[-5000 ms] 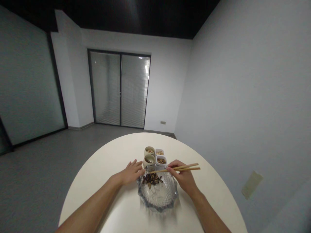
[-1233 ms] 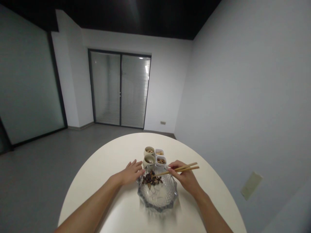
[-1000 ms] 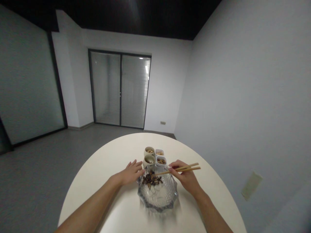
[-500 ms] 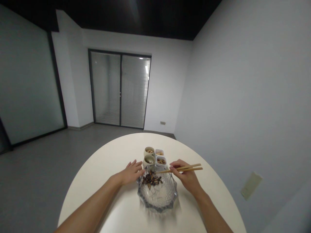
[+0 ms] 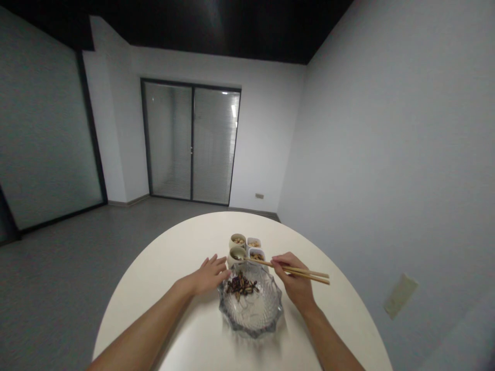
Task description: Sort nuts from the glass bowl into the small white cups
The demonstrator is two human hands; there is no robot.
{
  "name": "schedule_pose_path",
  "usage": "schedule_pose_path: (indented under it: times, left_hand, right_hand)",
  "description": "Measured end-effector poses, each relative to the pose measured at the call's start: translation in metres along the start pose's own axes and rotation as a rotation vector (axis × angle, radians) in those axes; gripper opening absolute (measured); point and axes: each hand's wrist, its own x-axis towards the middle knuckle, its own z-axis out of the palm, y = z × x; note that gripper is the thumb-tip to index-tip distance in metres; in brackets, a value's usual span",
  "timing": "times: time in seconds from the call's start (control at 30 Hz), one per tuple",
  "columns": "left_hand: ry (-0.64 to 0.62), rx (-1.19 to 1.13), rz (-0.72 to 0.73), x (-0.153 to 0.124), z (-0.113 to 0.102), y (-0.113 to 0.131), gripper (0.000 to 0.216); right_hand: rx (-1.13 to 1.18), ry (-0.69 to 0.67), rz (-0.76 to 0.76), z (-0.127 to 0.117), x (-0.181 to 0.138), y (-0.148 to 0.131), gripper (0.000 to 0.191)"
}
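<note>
My right hand (image 5: pixel 293 275) holds a pair of wooden chopsticks (image 5: pixel 305 272). Their tips are at the near round cup (image 5: pixel 234 259), a cream one with a few small pieces inside; whether they grip anything is too small to tell. My left hand (image 5: pixel 211 275) lies with fingers spread, its fingertips at the left rim of a clear scalloped glass bowl (image 5: pixel 266 309). Dark brown and striped pieces (image 5: pixel 240 285), perhaps seeds or beans, lie heaped in the bowl's far left part.
Behind the near cup stands another round cup (image 5: pixel 237 241) with pale pieces. To the right are two small white square dishes, the near dish (image 5: pixel 257 254) with brownish pieces and the far dish (image 5: pixel 253 242) with pale ones. All stand on a round cream table (image 5: pixel 185 242). A white wall (image 5: pixel 367 154) rises at right.
The chopstick tips have moved from above the dark pieces in the glass bowl away to the near round cup. My right hand has tilted slightly; my left hand has stayed put.
</note>
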Motion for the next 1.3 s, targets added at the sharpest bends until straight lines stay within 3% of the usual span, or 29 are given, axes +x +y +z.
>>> schedule_pose_path:
  times: [0.33, 0.7, 0.8, 1.03, 1.3]
  left_hand:
    - [0.030, -0.023, 0.019, 0.001, 0.001, 0.001, 0.059]
    - [0.027, -0.018, 0.020, 0.001, 0.004, -0.005, 0.055]
    - [0.030, -0.009, 0.033, 0.002, 0.007, -0.010, 0.053]
    - [0.036, -0.012, 0.026, 0.002, 0.009, -0.011, 0.050]
    - [0.021, -0.022, 0.022, 0.002, 0.009, -0.011, 0.052]
  right_hand:
    - [-0.005, -0.043, 0.008, 0.007, -0.003, 0.004, 0.004]
    - [-0.056, -0.002, 0.051, -0.001, -0.001, 0.005, 0.012]
    - [-0.065, 0.018, 0.115, -0.009, 0.001, 0.004, 0.017]
    - [-0.041, -0.104, 0.235, -0.025, 0.005, 0.007, 0.027]
    - [0.020, -0.106, 0.379, -0.024, 0.004, 0.011, 0.040]
